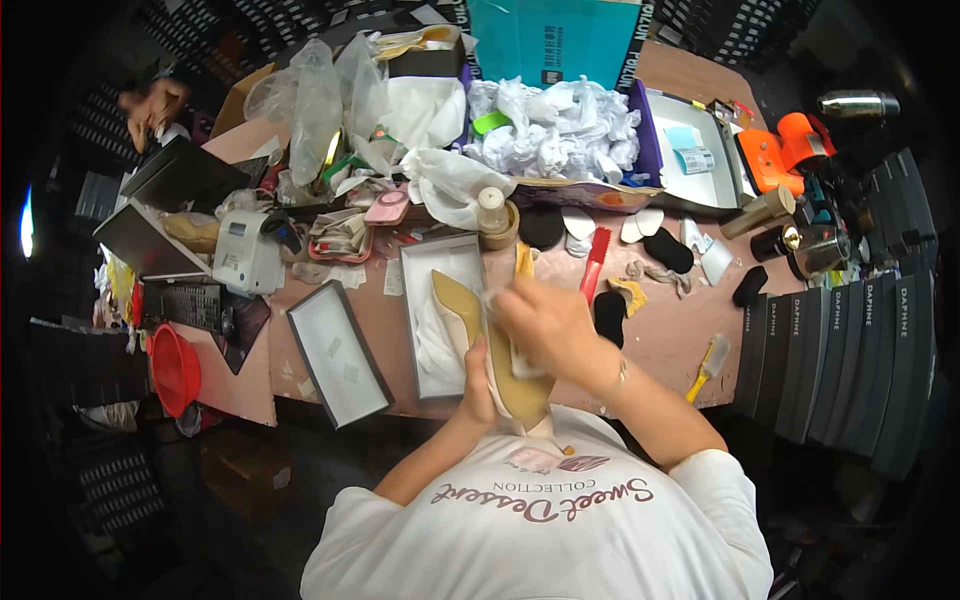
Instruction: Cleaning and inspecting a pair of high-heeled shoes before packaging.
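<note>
My left hand (480, 385) is closed round the side of a pale women's shoe (453, 300), which I hold in front of my chest. The shoe's pointed toe leans away to the left, and tan surfaces show along it. Whether a second shoe lies against it I cannot tell. Over the shoe's middle, my right hand (550, 330) is smeared by motion and its fingers cannot be made out. Something whitish (522, 362) shows beneath that hand. Behind the toe is an open grey shoebox (408, 290) with white tissue paper (437, 350) inside.
A shoebox lid (340, 355) lies to the left. Farther back is a purple-edged box of crumpled white paper (555, 130). A red brush (597, 262), black pads (668, 250) and a yellow-handled brush (710, 366) lie at right, beside stacked grey boxes (835, 360). A red basin (174, 370) stands left.
</note>
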Available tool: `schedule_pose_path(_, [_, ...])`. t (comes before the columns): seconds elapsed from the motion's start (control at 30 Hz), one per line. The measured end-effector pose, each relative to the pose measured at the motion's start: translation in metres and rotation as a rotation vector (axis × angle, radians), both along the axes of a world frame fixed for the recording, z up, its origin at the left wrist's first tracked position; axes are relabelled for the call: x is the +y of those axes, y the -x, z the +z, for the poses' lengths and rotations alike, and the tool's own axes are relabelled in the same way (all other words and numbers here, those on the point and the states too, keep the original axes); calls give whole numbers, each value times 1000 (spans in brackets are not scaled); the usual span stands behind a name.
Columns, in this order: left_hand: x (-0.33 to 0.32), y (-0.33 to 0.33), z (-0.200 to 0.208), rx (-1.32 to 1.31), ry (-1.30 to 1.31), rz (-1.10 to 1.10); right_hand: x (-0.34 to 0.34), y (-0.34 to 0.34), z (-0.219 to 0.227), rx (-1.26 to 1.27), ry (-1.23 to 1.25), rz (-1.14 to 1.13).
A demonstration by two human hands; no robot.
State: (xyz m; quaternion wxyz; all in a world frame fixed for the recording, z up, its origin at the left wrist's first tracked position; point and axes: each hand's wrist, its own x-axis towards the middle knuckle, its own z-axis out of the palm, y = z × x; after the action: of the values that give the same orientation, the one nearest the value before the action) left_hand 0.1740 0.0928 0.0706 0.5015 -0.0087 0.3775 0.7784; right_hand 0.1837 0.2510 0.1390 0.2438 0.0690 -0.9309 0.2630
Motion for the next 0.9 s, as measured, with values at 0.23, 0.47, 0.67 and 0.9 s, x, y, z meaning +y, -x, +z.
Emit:
schedule_pose_path(0.23, [0,15,8,44,-74,100,52,-32,-16,-194,609,-180])
schedule_pose_path(0.47, [6,17,4,11,-59,101,11,-97,-31,-229,689,-235])
schedule_pose_path(0.67, [9,17,1,2,-129,48,-9,-101,-26,27,387,-116])
schedule_pose_path(0.9, [9,12,-1,74,23,91,-12,-71,-14,27,266,-97])
